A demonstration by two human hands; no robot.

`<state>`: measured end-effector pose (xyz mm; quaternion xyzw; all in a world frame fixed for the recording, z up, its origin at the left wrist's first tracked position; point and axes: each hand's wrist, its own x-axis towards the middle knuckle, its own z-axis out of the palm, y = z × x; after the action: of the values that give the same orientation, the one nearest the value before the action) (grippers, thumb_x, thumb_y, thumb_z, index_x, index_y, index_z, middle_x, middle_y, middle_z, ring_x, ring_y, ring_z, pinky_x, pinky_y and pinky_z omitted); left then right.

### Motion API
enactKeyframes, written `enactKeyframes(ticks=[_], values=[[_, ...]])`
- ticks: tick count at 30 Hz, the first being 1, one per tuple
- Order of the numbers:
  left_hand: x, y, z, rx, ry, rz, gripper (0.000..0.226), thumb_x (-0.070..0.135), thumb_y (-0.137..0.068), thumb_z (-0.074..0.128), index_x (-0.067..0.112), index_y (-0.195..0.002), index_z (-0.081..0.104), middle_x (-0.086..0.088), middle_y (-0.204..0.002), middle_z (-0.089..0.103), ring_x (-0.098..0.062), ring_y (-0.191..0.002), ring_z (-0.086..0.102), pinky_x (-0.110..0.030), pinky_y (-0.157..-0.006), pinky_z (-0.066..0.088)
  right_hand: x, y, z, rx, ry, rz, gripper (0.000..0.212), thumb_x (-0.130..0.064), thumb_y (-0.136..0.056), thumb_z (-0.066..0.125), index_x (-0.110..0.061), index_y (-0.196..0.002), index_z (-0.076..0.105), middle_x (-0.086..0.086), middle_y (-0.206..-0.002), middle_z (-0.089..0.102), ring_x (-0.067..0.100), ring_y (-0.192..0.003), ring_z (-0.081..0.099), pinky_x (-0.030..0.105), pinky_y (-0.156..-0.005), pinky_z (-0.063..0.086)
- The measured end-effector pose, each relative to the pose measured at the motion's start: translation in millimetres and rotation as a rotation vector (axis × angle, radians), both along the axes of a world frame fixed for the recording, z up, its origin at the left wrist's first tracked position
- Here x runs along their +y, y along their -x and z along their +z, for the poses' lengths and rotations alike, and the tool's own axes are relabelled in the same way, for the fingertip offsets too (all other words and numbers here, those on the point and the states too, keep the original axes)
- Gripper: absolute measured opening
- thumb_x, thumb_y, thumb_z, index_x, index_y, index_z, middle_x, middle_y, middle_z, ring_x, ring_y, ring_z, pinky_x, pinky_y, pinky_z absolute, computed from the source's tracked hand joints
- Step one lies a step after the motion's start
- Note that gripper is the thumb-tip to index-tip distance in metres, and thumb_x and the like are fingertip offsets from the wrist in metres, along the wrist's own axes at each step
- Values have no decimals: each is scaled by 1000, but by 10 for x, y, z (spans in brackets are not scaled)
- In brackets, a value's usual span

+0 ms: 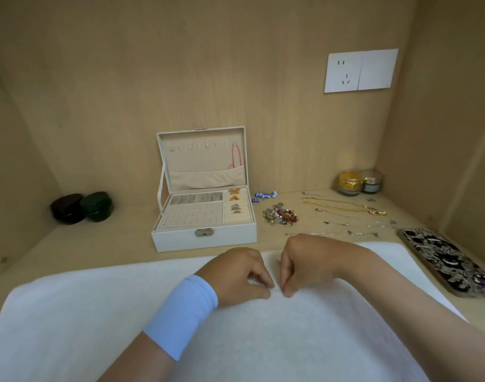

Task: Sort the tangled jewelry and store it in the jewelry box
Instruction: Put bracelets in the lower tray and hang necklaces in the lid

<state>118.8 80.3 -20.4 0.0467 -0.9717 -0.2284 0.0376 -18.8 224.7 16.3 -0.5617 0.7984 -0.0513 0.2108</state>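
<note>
Far left, near the wall: 2 round tins (68, 208), black and green, touching. Next, the jewelry box (204, 239), lid up, a red cord (236, 158) hung inside the lid, small ornaments (235, 205) in the right-hand rolls. In front, over the white cloth (70, 312): left hand (237, 274), blue wristband (180, 312), fingers curled, tips pinched; right hand (304, 266) likewise, tips almost meeting the left's. Cannot tell whether holding anything. Right of the box: blue beads (264, 195), tangled jewelry pile (280, 215), thin chains (343, 208) laid apart. Further right: 2 jars (351, 183), a patterned phone (448, 260).
</note>
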Motion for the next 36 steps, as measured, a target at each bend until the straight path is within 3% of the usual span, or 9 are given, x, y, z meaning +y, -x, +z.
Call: enactKeyframes(ticks=[5,9,13,15,20,26,30,33,36], values=[[-28,-12,-59,78,1,15,6,29,-84,71,34,-81,73,14,-96,65,-4,-99,54,-26,-94,44,18,10,15,-53,78,-24,10,-30,-84,63,-26,-85,72,-13,-76,70,2,-65,59,24,-66,51],[-55,33,204,167,-560,205,21,13,-94,56,27,-79,62,7,-85,66,-8,-83,60,-16,-79,46,-74,100,185,-318,285,-104,12,-16,-92,57,-15,-81,64,-2,-76,70,7,-67,59,25,-67,48],[-126,112,577,197,-1024,190,19,7,-101,43,10,-86,54,-7,-65,60,-23,-68,61,-31,-76,50,-201,114,397,-769,444,-133,19,-12,-102,48,-9,-86,57,14,-76,70,23,-73,67,34,-78,54],[-200,150,752,215,-1119,170,18,9,-102,43,10,-87,53,-3,-57,47,-21,-56,50,-31,-65,42,-286,148,508,-884,524,-162,20,-13,-102,48,-13,-84,56,10,-63,58,27,-61,59,36,-71,50],[-497,131,1140,84,-975,156,18,17,-102,49,7,-100,64,2,-60,35,-14,-53,36,-25,-58,30,-499,266,786,-865,563,-162,16,-14,-101,53,-13,-85,56,1,-61,34,18,-52,32,34,-60,47],[-917,133,1458,101,-843,145,23,18,-103,47,10,-87,63,1,-60,40,-18,-60,50,-23,-63,48,-812,384,1078,-648,569,-106,14,-20,-98,63,-13,-86,63,-3,-58,39,14,-50,32,28,-49,37],[-1220,260,1491,226,-998,185,20,17,-101,51,10,-86,61,0,-59,42,-16,-55,49,-47,-86,57,-1087,467,1196,-549,616,-128,13,-19,-96,66,-9,-97,74,-2,-59,44,8,-45,37,26,-46,35],[-1429,403,1482,328,-1006,302,17,19,-100,54,11,-87,62,1,-61,36,-13,-50,37,-35,-59,56,-1368,536,1174,-590,722,-189,13,-18,-97,65,-10,-94,75,-3,-58,50,11,-45,36,25,-44,35],[-1618,597,1421,382,-703,488,16,23,-94,60,15,-83,67,6,-60,41,-13,-49,35,-21,-45,34,-1660,611,1047,-607,836,-312,13,-19,-96,67,-9,-93,75,0,-62,56,13,-44,36,25,-41,37]])
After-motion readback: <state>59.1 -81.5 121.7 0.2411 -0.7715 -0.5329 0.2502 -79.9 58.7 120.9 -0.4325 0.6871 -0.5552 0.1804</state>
